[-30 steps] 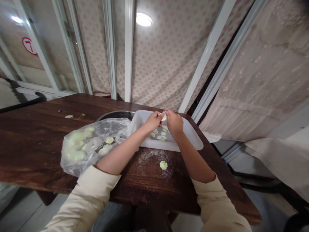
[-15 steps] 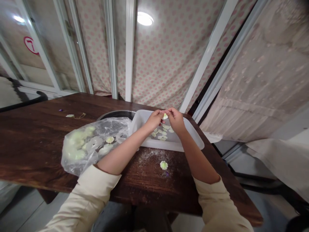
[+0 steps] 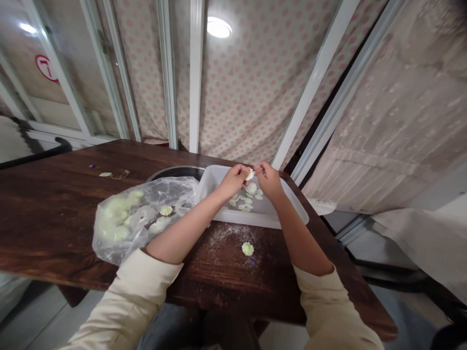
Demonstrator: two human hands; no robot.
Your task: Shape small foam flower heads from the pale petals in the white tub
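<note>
My left hand [image 3: 234, 180] is above a white plastic tray [image 3: 257, 221], pinching a pale yellow-green flower-shaped piece [image 3: 249, 174] with a scalloped edge. Just to its right is my right hand [image 3: 268, 180], a small gap from the piece. Its fingers are curled together, and what they hold, if anything, is too small to tell. A larger whitish frilled piece [image 3: 251, 188] shows below the hands; whether it is falling or lying there I cannot tell. Several thin pale pieces [image 3: 245, 207] lie scattered on the tray's bottom.
A clear plastic bag [image 3: 113, 221] of pale green pieces lies left of the tray, partly behind my left forearm. Behind it shows a dark round pan rim [image 3: 175, 171]. One flower-shaped piece [image 3: 247, 249] and white powder [image 3: 229, 236] are on the brown wooden table [image 3: 54, 214].
My right hand has moved slightly right, away from the piece in my left hand. A whitish frilled piece now shows below the hands, over the tray.
</note>
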